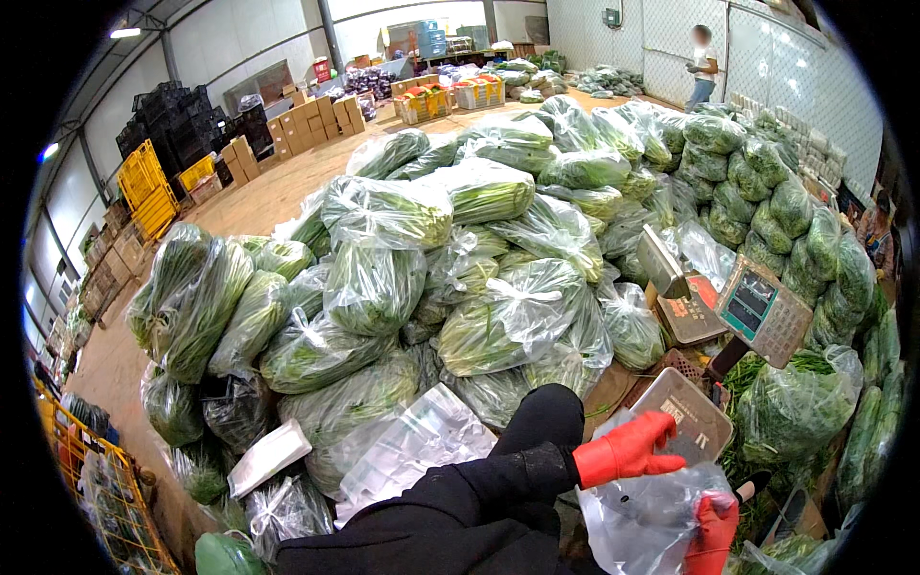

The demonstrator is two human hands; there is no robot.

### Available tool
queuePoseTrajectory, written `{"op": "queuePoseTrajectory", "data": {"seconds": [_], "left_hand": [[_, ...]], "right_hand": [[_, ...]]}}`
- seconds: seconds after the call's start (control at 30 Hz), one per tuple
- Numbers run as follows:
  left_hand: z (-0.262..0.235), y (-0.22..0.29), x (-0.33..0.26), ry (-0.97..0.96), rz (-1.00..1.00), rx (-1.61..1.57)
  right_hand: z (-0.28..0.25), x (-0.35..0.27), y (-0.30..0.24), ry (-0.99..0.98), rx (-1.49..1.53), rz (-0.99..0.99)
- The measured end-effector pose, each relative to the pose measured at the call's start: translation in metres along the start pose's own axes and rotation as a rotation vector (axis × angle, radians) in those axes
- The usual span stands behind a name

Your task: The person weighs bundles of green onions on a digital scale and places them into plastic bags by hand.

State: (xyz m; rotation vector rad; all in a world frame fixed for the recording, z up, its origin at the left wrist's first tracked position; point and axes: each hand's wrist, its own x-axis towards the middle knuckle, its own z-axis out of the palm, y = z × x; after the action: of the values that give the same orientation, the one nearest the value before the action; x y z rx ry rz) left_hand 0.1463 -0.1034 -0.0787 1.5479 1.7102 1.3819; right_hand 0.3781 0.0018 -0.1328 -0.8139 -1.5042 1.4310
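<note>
Plastic bag (628, 527): near right, just nearer than the scale platform (692, 412). Left hand (625, 451): fingers parted at the bag's far edge, contact unclear. Right hand (711, 534): fingers curled, gripping its right side. Bagged greens (517, 321) heaped farther off.

Straight to the colour: vivid red gloves! There's the left glove (625, 452), smooth-surfaced, right of the lower centre, and the right glove (711, 539), equally red, creased, at lower right. Now a long black sleeve (503, 487), wrinkled, meeting that red at the wrist, and black trousers (542, 418) over a rounded knee, lower centre!
</note>
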Motion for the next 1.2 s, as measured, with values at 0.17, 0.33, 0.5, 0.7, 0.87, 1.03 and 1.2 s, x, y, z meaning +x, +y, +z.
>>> {"op": "queuePoseTrajectory", "data": {"seconds": [0.17,0.33,0.5,0.7,0.87,1.03,1.2], "left_hand": [[0.038,0.003,-0.022,-0.342,-0.083,-0.254],[0.038,-0.027,-0.025,-0.28,-0.468,-1.058],[-0.025,-0.012,-0.024,0.048,-0.433,-1.495],[-0.087,-0.058,-0.033,0.083,-0.269,-0.614],[-0.066,-0.016,-0.011,-0.306,-0.067,-0.349],[-0.109,-0.157,0.015,0.231,-0.12,0.223],[-0.147,-0.16,0.022,0.302,-0.202,0.535]], "right_hand": [[0.047,-0.023,-0.026,-0.26,-0.261,0.155],[0.025,-0.023,0.024,-0.325,-0.243,0.222],[-0.03,-0.005,0.029,0.026,-0.8,0.328],[-0.157,0.012,-0.039,0.654,-0.904,0.29],[-0.206,0.032,-0.001,0.667,0.172,0.314],[-0.115,0.046,-0.075,0.566,0.719,0.448],[-0.128,0.034,-0.055,0.23,0.094,0.267]]}}
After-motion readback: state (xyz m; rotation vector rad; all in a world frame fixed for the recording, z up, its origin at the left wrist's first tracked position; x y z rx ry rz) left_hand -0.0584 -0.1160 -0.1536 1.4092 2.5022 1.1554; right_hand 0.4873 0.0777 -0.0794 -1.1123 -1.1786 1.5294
